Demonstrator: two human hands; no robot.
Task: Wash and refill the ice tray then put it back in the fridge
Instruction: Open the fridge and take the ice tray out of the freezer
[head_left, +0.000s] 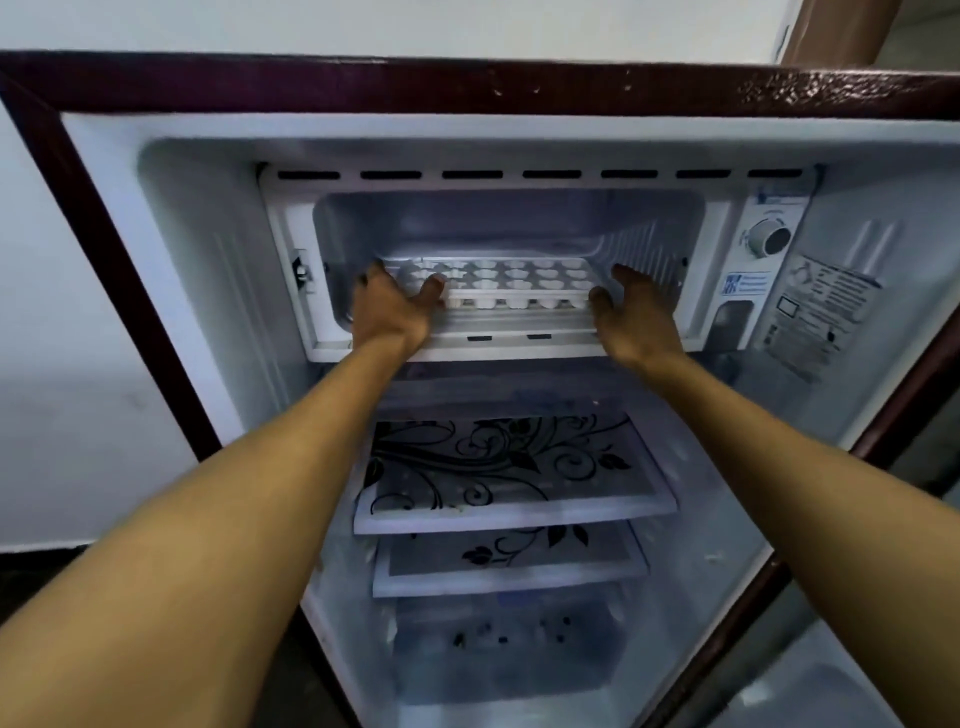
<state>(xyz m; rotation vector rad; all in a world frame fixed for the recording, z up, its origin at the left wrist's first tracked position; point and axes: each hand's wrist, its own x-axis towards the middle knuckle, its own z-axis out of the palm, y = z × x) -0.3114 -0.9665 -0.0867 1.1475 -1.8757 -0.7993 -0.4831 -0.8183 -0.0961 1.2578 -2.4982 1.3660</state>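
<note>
A white ice tray with several cups lies flat on the floor of the freezer compartment at the top of the open fridge. My left hand grips the tray's left end, thumb on its top front rim and fingers round the far left side. My right hand is at the tray's right end with fingers loosely spread, the thumb near the tray's front right corner; whether it touches the tray is not plain.
Below the freezer sit two glass shelves with a black floral print and a crisper space at the bottom. A thermostat dial and labels are on the right inner wall. The maroon fridge frame surrounds the opening; the door edge shows at lower right.
</note>
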